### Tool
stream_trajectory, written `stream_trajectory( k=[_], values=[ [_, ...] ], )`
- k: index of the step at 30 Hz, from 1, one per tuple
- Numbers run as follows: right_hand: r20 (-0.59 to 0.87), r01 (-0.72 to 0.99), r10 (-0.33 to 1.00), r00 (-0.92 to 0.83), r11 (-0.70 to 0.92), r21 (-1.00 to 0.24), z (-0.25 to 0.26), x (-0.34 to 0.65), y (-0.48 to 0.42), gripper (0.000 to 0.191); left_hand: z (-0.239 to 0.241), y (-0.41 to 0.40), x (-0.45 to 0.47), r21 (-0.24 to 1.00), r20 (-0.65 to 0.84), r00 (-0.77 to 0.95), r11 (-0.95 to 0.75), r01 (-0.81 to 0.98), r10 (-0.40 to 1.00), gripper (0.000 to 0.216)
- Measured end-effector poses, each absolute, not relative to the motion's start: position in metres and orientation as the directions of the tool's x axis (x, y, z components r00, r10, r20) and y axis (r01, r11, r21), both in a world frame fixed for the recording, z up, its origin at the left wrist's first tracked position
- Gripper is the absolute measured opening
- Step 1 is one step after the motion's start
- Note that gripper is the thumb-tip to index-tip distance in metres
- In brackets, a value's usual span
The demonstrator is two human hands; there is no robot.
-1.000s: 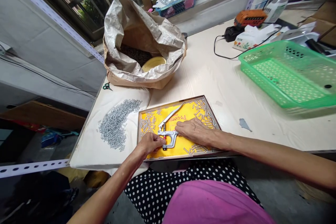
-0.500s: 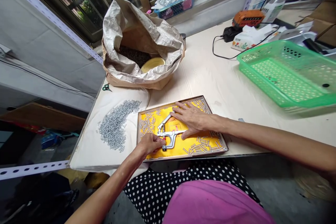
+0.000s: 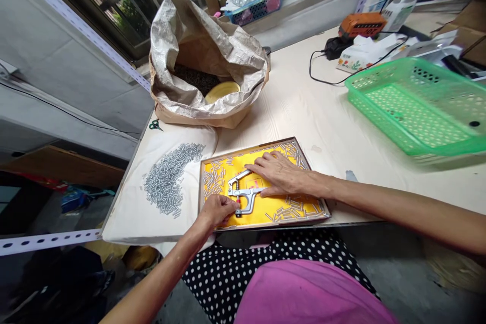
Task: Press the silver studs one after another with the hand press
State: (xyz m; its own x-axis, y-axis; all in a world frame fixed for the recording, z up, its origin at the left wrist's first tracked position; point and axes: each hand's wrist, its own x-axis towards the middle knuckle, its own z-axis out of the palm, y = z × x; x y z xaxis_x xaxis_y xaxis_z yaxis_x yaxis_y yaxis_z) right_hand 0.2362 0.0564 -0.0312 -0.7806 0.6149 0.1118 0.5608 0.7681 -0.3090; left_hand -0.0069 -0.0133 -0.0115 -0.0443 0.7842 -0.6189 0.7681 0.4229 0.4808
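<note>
Silver hand-press pliers with a red-banded jaw lie over a shallow yellow-lined tray. My right hand is wrapped around both handles on their right side. At the jaw, the fingertips of my left hand are pinched together; whatever small piece they hold is hidden. Short metal pins or tubes lie scattered in the tray, along its left side, upper right corner and lower right. Left of the tray, a heap of similar small grey metal pieces rests on a white cloth.
Behind the tray stands an open woven sack with dark small pieces and a yellow bowl inside. Small green-handled scissors lie left. A green perforated basket stands right, near an orange battery and a cable.
My right hand's fingers have drawn in from a wider spread around the handles. The left hand keeps its pinch at the jaw. The camera view has shifted slightly.
</note>
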Motion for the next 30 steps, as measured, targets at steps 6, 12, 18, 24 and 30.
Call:
stream_trajectory(
  k=[6,12,18,24,30],
  values=[
    [0.148,0.555,0.632,-0.761,0.751,-0.357,-0.036,0.235,0.044,0.065,-0.005,-0.022,0.022,0.268,-0.005,0.233,-0.223,0.937,0.973,0.033],
    [0.160,0.558,0.641,-0.751,0.745,-0.366,-0.040,0.238,0.041,0.076,-0.017,0.010,0.044,0.214,-0.108,0.492,-0.463,0.860,0.864,0.061],
    [0.059,0.659,0.699,-0.713,0.697,-0.284,-0.034,0.246,0.036,0.048,-0.012,0.016,0.046,0.147,-0.163,0.522,-0.502,0.852,0.837,0.054],
    [0.074,0.661,0.700,-0.711,0.700,-0.271,-0.043,0.236,0.027,0.011,-0.013,0.006,0.046,0.147,-0.141,0.503,-0.485,0.862,0.852,0.018],
    [0.045,0.643,0.689,-0.723,0.695,-0.321,-0.049,0.229,0.027,0.017,-0.020,0.005,0.046,0.134,-0.166,0.472,-0.454,0.881,0.866,0.011]
  ],
)
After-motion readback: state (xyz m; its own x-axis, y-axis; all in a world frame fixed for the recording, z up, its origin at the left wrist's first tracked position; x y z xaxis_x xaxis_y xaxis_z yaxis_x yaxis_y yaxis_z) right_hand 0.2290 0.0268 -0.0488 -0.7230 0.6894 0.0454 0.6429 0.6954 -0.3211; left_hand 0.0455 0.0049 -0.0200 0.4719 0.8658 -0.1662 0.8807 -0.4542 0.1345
